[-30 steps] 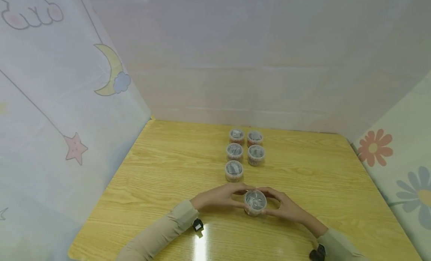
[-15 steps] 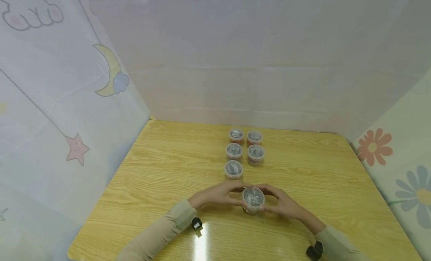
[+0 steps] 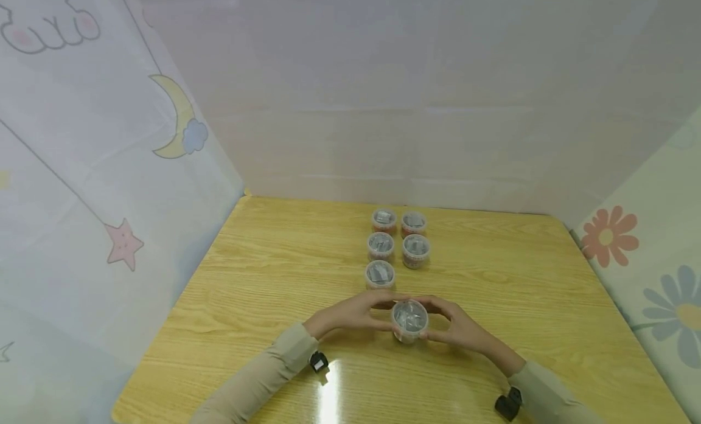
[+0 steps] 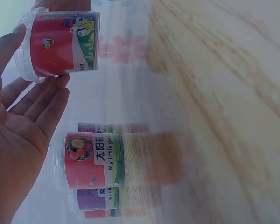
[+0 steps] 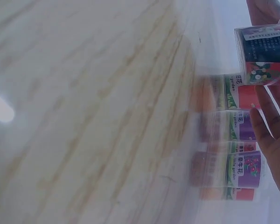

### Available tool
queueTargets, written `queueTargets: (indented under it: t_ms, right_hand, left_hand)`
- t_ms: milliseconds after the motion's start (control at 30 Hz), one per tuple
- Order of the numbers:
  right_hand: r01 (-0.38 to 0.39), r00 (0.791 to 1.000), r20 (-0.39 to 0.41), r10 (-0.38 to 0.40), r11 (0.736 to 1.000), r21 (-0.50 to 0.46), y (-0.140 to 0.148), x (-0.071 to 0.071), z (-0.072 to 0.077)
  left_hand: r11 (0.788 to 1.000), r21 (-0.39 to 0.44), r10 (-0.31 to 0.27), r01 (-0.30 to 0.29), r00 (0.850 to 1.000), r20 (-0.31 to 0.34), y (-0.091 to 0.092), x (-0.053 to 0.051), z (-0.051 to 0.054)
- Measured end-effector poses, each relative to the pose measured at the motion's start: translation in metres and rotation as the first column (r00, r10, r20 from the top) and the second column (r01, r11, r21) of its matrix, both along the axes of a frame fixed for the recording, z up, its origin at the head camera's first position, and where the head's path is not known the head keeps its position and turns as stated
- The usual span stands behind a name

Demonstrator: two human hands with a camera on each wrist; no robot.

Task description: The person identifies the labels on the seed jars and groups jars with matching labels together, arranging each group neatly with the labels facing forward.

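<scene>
A small clear-lidded plastic cup (image 3: 409, 317) is held between both hands near the middle of the table, a little above its surface. Its wrapper shows red with a bee and green leaves in the left wrist view. My left hand (image 3: 357, 312) grips its left side with thumb and fingertips. From the right, my right hand (image 3: 464, 330) grips the same cup, thumb toward me and fingers at the far side. Just beyond the hands stands the nearest cup (image 3: 380, 274) of the left column, red-labelled with "My little garden" in the left wrist view (image 4: 91, 160).
Behind it stand more lidded cups in two columns: one left (image 3: 380, 246), one right (image 3: 416, 250), and two at the back, left (image 3: 384, 219) and right (image 3: 413, 223). A printed cloth (image 3: 350, 107) borders the wooden table (image 3: 263, 272).
Both hands have shifted the held cup slightly left and away from me, toward the standing cups. Their grip looks the same. The other cups stand where they were.
</scene>
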State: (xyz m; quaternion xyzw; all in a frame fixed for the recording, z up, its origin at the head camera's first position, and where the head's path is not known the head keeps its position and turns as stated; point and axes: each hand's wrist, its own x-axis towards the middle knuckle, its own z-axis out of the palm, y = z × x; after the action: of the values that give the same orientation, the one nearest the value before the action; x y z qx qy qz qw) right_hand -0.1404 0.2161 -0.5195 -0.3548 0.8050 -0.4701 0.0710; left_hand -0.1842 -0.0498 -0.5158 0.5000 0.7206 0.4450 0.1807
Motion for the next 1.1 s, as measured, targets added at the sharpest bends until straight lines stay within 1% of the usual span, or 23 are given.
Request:
queueTargets:
  t_ms: [167, 333, 433, 633, 900, 1100]
  right_hand:
    - [-0.002, 1.0, -0.022, 0.002, 1.0, -0.006, -0.0005, -0.0014, 0.0006]
    - [-0.007, 1.0, -0.012, 0.007, 1.0, -0.015, -0.001, -0.0016, 0.0006]
    - [-0.011, 1.0, -0.021, 0.011, 1.0, -0.02, -0.0013, -0.0021, 0.0001]
    - [0.006, 1.0, -0.03, -0.007, 1.0, -0.022, -0.0019, -0.0041, -0.001]
    - [0.004, 1.0, -0.017, -0.004, 1.0, -0.025, -0.0041, -0.0063, 0.0001]
    - [-0.008, 1.0, -0.024, 0.007, 0.999, -0.035, -0.0069, -0.0071, 0.0019]
  left_hand:
    - [1.0, 0.007, 0.017, -0.017, 1.0, -0.009, -0.0003, -0.0003, -0.0003]
    - [1.0, 0.027, 0.014, -0.014, 1.0, 0.002, -0.0011, 0.0004, -0.0002]
    - [0.999, 0.032, 0.015, -0.015, 1.0, 0.01, -0.0017, 0.0006, 0.0006]
    - [0.999, 0.027, 0.03, -0.03, 1.0, -0.008, -0.003, -0.0013, 0.0007]
    - [0.999, 0.022, 0.042, -0.042, 0.999, 0.002, -0.0056, -0.0024, 0.0022]
    - [0.998, 0.041, 0.038, -0.038, 0.999, 0.006, -0.0075, -0.0028, 0.0018]
